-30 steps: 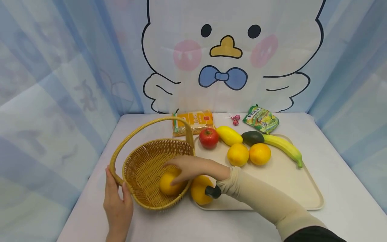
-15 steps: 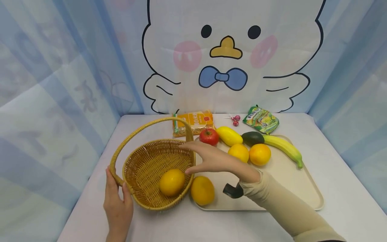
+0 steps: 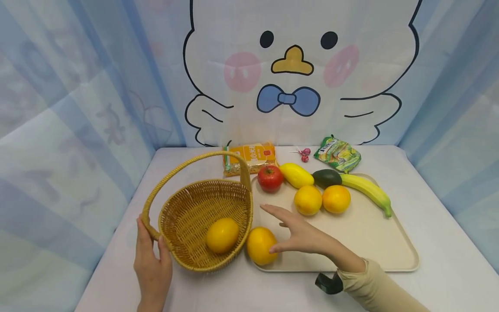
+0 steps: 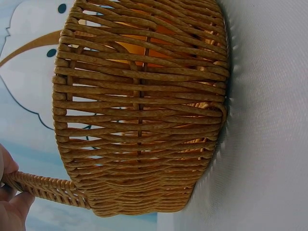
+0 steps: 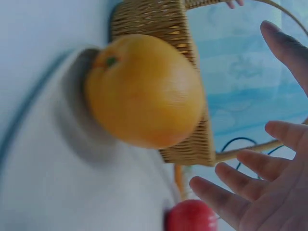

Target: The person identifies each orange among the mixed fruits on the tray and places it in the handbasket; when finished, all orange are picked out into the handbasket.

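Observation:
My left hand (image 3: 153, 271) holds the base of the wicker basket's handle (image 3: 171, 173), thumb and fingertips on it, as the left wrist view also shows. One yellow-orange fruit (image 3: 222, 235) lies inside the basket (image 3: 183, 221). Just right of the basket, a large orange (image 3: 260, 246) sits on the near left corner of the cream tray (image 3: 351, 242). My right hand (image 3: 308, 234) hovers beside this orange, fingers spread and holding nothing. In the right wrist view the orange (image 5: 144, 91) shows its green stem end, apart from the fingers.
Along the tray's back lie a red apple (image 3: 270, 178), a yellow fruit (image 3: 296, 175), a dark green avocado-like fruit (image 3: 327, 178), a banana (image 3: 368, 190) and two oranges (image 3: 308, 200). Behind are an orange-labelled bag (image 3: 253, 158), lollipops (image 3: 304, 154) and a green packet (image 3: 338, 154).
My right hand has let go of the fruit in the basket, come out over the rim and moved right and nearer, to beside the large orange. The left hand stays on the handle.

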